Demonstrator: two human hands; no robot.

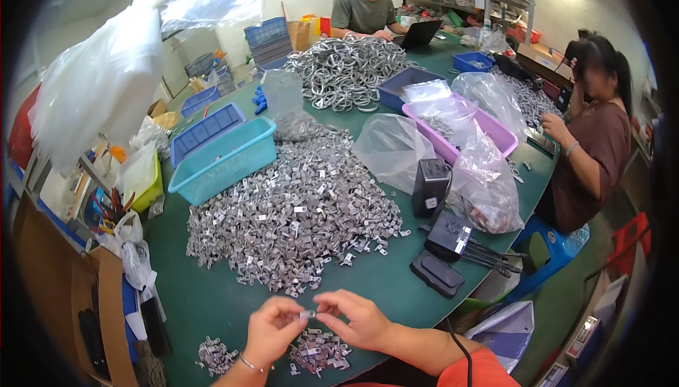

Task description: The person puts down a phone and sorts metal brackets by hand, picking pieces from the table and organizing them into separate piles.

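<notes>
My left hand (pixel 272 329) pinches a small bright metal bracket (pixel 307 314) between thumb and fingertips. From the other side, the thumb and fingers of my right hand (pixel 359 320) close on the same piece. Just beyond my hands spreads a large heap of small metal brackets (pixel 297 210), flat tabs with holes. Two smaller piles lie nearer to me: one pile of brackets (pixel 216 356) left of my left wrist, and another pile (pixel 320 353) below and between my hands. Fingertips cover part of the held bracket.
A turquoise basket (pixel 226 164) rests against the heap's far left. Right of it stand black devices (pixel 447 237), a black case (pixel 437 274) and plastic bags (pixel 488 189). Metal rings (pixel 350 68) lie piled farther back. One person (pixel 364 12) sits behind a laptop, another (pixel 590 132) at right.
</notes>
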